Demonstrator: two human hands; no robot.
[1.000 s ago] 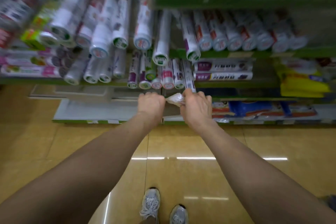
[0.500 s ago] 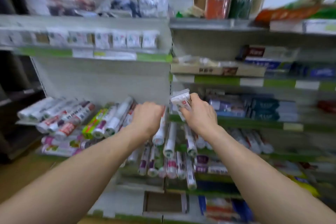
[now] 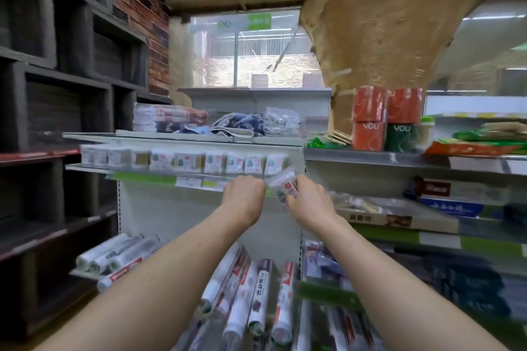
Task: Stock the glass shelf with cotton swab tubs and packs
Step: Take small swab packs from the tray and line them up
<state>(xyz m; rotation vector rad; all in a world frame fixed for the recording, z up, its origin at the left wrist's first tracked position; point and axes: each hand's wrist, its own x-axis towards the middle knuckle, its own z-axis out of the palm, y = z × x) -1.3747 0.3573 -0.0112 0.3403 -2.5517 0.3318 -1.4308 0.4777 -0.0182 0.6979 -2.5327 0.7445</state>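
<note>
Your right grip [image 3: 309, 202] pinches the cotton swab pack [image 3: 281, 186], tilted up at the right end of the glass shelf [image 3: 85, 167] beside the row of packs [image 3: 182, 161], likely aiming for that gap; your left grip [image 3: 243, 194] curls alongside, and I cannot tell whether it holds anything.

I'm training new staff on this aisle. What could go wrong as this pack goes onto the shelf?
1. The row of packs already fills the glass shelf almost to its right end, so squeezing the held pack in may topple its upright neighbours.
2. The right hand grips that pack by its lower end, and whether the left hand also holds it is unclear; it might slip onto the rolls below.
</note>
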